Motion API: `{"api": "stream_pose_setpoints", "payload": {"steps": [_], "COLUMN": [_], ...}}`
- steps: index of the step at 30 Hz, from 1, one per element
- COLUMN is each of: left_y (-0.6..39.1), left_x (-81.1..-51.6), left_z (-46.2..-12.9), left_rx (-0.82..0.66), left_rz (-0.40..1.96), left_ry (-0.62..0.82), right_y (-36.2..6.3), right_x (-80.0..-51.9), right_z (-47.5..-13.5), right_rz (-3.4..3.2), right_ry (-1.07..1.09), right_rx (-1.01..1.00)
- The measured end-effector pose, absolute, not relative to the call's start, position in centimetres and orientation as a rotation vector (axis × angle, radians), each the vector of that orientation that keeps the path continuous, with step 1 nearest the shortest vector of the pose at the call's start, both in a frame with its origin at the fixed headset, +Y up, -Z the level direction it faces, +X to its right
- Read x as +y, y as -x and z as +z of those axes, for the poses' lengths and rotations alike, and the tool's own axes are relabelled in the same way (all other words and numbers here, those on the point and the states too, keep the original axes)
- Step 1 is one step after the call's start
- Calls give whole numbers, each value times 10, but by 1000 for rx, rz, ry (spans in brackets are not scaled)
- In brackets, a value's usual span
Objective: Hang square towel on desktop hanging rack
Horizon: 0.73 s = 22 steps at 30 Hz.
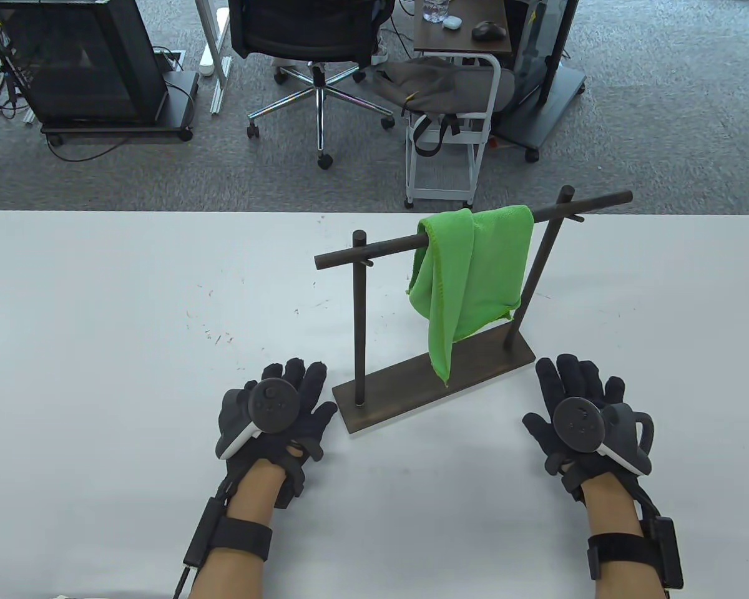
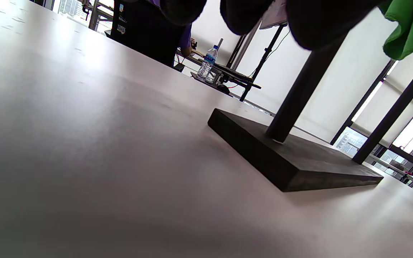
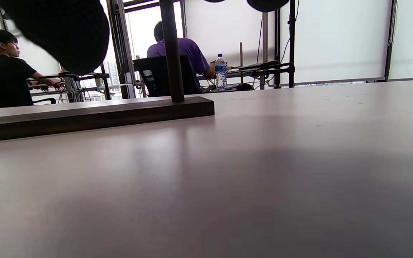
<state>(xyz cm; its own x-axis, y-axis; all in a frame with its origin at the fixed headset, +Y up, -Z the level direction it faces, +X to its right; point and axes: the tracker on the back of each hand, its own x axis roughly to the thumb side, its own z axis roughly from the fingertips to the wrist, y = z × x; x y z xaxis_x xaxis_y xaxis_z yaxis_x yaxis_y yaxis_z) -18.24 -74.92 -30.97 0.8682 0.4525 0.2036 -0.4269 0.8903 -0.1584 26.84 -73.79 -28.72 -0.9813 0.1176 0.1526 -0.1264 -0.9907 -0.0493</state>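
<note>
left hand [image 1: 274, 412] flat on counter [image 1: 100, 349], fingers spread, holding nothing, at rack [image 1: 437, 312] base's left end | right hand [image 1: 583, 415] likewise, right of base | towel [image 1: 468, 281] draped over rack's bar, beyond both, right nearer | looks done

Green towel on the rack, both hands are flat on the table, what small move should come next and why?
Probably a small tidy: the right hand could lift and spread the green towel along the bar. It already hangs over the bar but bunched, one corner drooping toward the rack's base. The left hand holds nothing either.
</note>
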Motion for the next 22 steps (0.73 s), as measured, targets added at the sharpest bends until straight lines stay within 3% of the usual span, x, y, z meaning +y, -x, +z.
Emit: {"api": "stream_pose_setpoints", "payload": {"steps": [22], "left_y": [179], "left_x": [-751], "left_z": [-309], "left_rx": [-238], "left_rz": [467], "left_ry": [147], "right_y": [-270], "right_x": [-740], "right_z": [-287], "right_rz": [2967], "right_ry": [-206], "right_rx": [-67]}}
